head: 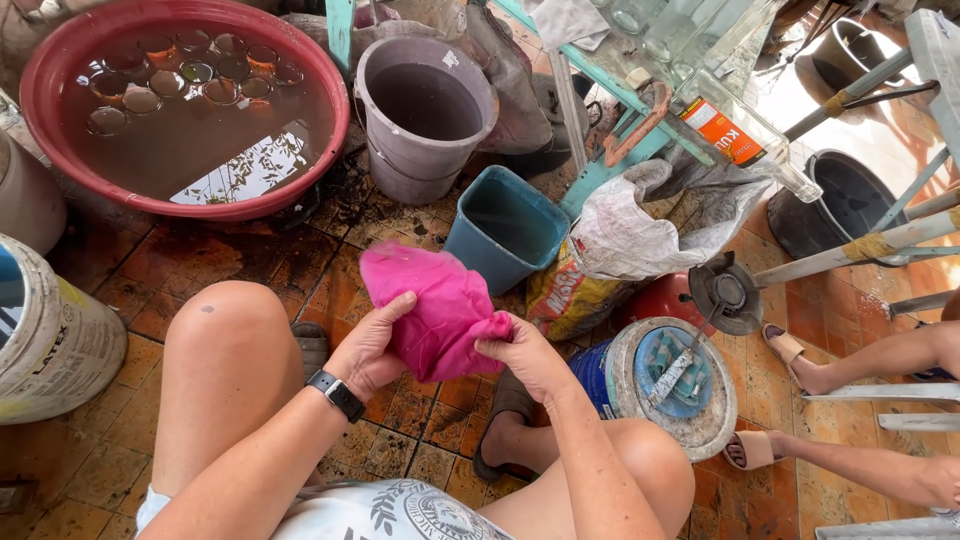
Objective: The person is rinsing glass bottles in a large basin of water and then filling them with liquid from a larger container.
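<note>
A bright pink cloth (435,305) hangs bunched between my two hands, above my knees and the wet tiled floor. My left hand (372,345), with a black watch on its wrist, grips the cloth's lower left edge. My right hand (528,358) pinches the cloth's lower right corner. I am seated, bare knees apart, sandalled feet on the tiles.
A large red basin (330,75) of brown water holds several glass cups. A grey bucket (425,110), a blue bin (505,225), white sacks (640,235), a lidded blue pail (665,385), a white paint bucket (50,335) and another person's feet (790,350) surround me.
</note>
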